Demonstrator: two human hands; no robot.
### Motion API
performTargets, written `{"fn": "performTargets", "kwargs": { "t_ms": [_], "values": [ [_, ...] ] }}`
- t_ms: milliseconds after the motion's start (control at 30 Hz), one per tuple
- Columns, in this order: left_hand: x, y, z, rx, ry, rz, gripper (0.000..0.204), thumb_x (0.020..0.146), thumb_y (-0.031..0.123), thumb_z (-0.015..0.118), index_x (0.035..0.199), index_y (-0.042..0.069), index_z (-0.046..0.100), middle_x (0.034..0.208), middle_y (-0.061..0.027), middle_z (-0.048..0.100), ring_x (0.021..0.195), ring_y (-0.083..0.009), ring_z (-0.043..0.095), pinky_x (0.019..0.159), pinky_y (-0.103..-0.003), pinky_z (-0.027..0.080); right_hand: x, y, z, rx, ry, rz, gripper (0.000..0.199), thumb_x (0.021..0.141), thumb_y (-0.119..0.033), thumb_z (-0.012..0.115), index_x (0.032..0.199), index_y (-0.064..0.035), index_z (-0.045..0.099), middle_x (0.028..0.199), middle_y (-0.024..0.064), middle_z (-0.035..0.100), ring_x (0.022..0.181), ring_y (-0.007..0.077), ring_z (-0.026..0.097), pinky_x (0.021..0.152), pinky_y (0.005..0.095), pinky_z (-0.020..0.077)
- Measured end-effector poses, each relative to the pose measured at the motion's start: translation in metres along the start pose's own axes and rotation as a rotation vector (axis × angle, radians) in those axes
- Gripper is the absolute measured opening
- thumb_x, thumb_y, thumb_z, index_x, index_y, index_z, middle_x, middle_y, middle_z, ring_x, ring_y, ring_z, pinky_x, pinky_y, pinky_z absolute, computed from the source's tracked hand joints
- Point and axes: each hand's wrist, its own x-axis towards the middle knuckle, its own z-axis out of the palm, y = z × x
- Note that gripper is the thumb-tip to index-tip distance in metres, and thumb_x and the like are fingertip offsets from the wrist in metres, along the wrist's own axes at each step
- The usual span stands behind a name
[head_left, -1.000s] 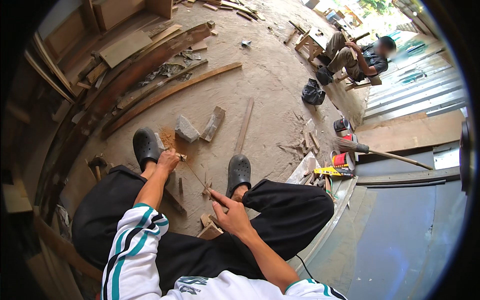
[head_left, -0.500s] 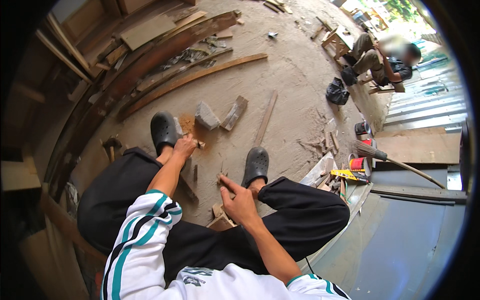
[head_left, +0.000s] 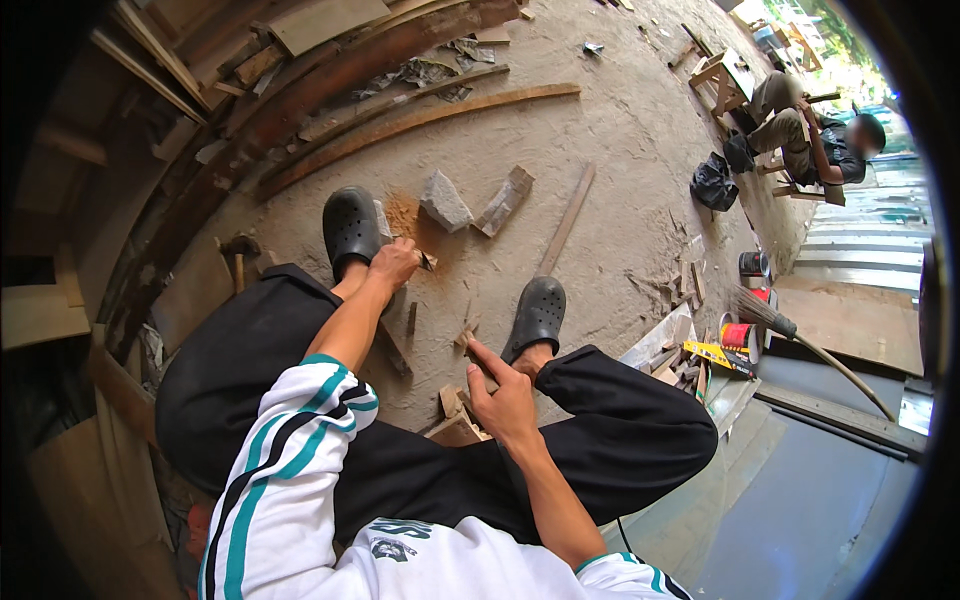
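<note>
My left hand (head_left: 395, 262) is closed around a small piece of wood (head_left: 427, 263) beside my left clog (head_left: 351, 228); the fingers hide most of the piece. Low between my knees, my right hand (head_left: 506, 402) is bent round a short wooden piece (head_left: 466, 338), its index finger stretched along it. The two hands are apart. Orange-brown powder (head_left: 406, 216) lies on the floor just beyond my left hand, next to a grey stone block (head_left: 445, 203). Wood offcuts (head_left: 456, 428) lie below my right hand, near my thighs.
A second block (head_left: 504, 202) and a long wooden strip (head_left: 568, 220) lie ahead. A hammer (head_left: 238, 258) is by my left knee. At right are a handsaw (head_left: 720, 358), cans (head_left: 738, 335) and a broom (head_left: 770, 312). Another person (head_left: 825, 150) sits at far right.
The view has turned, so the floor and the things on it sit farther right in the picture. Both hands keep nearly the same pose and the same pieces.
</note>
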Motion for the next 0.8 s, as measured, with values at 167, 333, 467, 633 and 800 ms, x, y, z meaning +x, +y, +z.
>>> {"fn": "performTargets", "kwargs": {
  "t_ms": [167, 333, 467, 633, 800],
  "values": [
    [0.007, 0.002, 0.002, -0.021, 0.001, 0.027, 0.016, 0.081, 0.009, 0.057, 0.082, 0.003, 0.072, 0.094, -0.0154, 0.063, 0.09, -0.0298, 0.068, 0.072, -0.036, 0.057, 0.004, 0.038, -0.008, -0.003, 0.025, -0.103, 0.035, 0.09, -0.015, 0.06, 0.124, -0.0067, 0.063, 0.108, 0.0197, 0.069, 0.103, 0.0271, 0.067, 0.089, 0.0309, 0.0491],
    [0.001, -0.003, 0.003, 0.006, 0.01, 0.03, 0.016, 0.08, 0.009, 0.058, 0.079, 0.002, 0.072, 0.091, -0.0151, 0.063, 0.08, -0.0306, 0.071, 0.066, -0.037, 0.058, 0.012, 0.016, -0.027, -0.038, -0.037, -0.089, 0.035, 0.09, -0.016, 0.061, 0.124, -0.0053, 0.062, 0.111, 0.016, 0.069, 0.104, 0.0258, 0.067, 0.091, 0.0301, 0.0485],
    [0.002, 0.001, 0.003, -0.009, 0.012, 0.051, 0.014, 0.081, 0.008, 0.057, 0.078, 0.0, 0.069, 0.088, -0.0143, 0.063, 0.08, -0.0303, 0.07, 0.065, -0.037, 0.058, 0.025, 0.027, -0.008, -0.027, -0.055, -0.042, 0.036, 0.091, -0.015, 0.06, 0.125, -0.0051, 0.062, 0.111, 0.0183, 0.069, 0.105, 0.0273, 0.066, 0.093, 0.0308, 0.0481],
    [-0.002, -0.002, 0.007, -0.032, 0.051, 0.003, 0.016, 0.081, 0.01, 0.057, 0.077, 0.003, 0.071, 0.09, -0.0145, 0.064, 0.081, -0.0311, 0.07, 0.067, -0.038, 0.058, 0.011, 0.02, 0.002, -0.02, -0.036, -0.029, 0.035, 0.09, -0.011, 0.059, 0.124, -0.0053, 0.063, 0.113, 0.0202, 0.068, 0.108, 0.0276, 0.065, 0.093, 0.032, 0.0481],
    [-0.003, -0.005, 0.007, -0.013, 0.071, 0.088, 0.015, 0.079, 0.008, 0.058, 0.076, 0.003, 0.071, 0.088, -0.0138, 0.062, 0.08, -0.029, 0.069, 0.066, -0.037, 0.057, -0.003, 0.029, -0.003, 0.011, -0.027, -0.05, 0.034, 0.09, -0.01, 0.059, 0.124, -0.0037, 0.062, 0.113, 0.0191, 0.068, 0.109, 0.0256, 0.065, 0.093, 0.0304, 0.0476]
  ]
}}
